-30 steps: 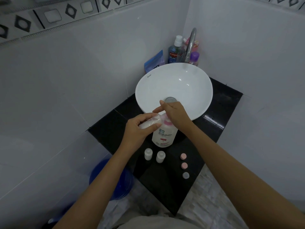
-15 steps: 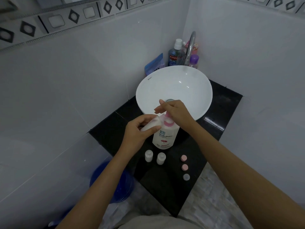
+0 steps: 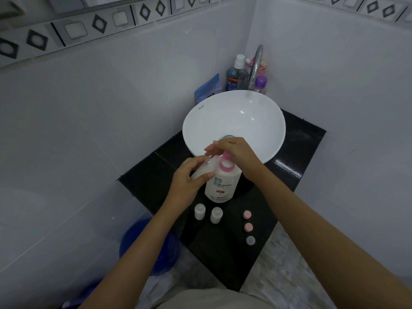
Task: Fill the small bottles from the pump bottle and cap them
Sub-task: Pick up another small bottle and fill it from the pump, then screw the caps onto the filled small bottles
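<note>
A white pump bottle point(image 3: 221, 186) with a pink collar stands on the black counter point(image 3: 225, 259) in front of the basin. My right hand point(image 3: 237, 152) rests palm-down on its pink pump head. My left hand point(image 3: 189, 178) grips a small translucent bottle point(image 3: 206, 168), tilted with its mouth under the spout. Two more small white bottles point(image 3: 199, 211) point(image 3: 216, 215) stand uncapped just in front of the pump bottle. Three loose caps lie in a row to the right: two pink caps point(image 3: 247, 214) point(image 3: 248, 227) and a grey cap point(image 3: 250, 240).
A white round basin point(image 3: 256, 112) sits behind, with a chrome tap point(image 3: 256, 63), a mouthwash bottle point(image 3: 236, 76) and other toiletries in the corner. A blue bucket point(image 3: 165, 248) stands on the floor at the left, below the counter's edge. Tiled walls close in on both sides.
The pump head has come up a little under my right hand, showing more of the pink collar. My left hand keeps the small bottle at the spout.
</note>
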A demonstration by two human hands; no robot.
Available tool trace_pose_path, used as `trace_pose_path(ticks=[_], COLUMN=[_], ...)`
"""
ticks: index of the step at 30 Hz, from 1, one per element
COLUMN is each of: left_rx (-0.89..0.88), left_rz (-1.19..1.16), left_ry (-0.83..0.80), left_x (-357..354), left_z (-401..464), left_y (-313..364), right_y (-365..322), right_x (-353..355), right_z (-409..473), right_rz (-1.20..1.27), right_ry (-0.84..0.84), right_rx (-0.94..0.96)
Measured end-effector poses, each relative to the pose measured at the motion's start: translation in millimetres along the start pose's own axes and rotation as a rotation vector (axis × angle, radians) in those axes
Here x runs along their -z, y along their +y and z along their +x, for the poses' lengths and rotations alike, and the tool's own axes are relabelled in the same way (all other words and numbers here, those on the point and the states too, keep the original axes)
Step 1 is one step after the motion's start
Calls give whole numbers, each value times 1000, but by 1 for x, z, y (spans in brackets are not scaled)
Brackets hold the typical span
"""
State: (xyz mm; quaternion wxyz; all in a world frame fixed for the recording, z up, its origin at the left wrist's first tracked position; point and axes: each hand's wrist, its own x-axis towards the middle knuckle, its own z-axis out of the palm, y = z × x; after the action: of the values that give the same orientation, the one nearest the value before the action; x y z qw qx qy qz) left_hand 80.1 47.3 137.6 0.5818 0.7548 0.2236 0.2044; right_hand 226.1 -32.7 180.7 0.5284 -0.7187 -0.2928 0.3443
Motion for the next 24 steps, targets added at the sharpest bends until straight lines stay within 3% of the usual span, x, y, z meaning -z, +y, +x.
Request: trace_pose_path(ticks=[13, 24], left_rx=[7, 70], left_rz=[-53, -104], left_ry=[59, 18], left_x=[1, 3], left_z=[-12, -50], left_y=[0, -22], right_y=[1, 32], right_x=[1, 20], right_z=[-7, -52], right_rz=[75, -151], right_ry=[95, 282], right_rx=[63, 150])
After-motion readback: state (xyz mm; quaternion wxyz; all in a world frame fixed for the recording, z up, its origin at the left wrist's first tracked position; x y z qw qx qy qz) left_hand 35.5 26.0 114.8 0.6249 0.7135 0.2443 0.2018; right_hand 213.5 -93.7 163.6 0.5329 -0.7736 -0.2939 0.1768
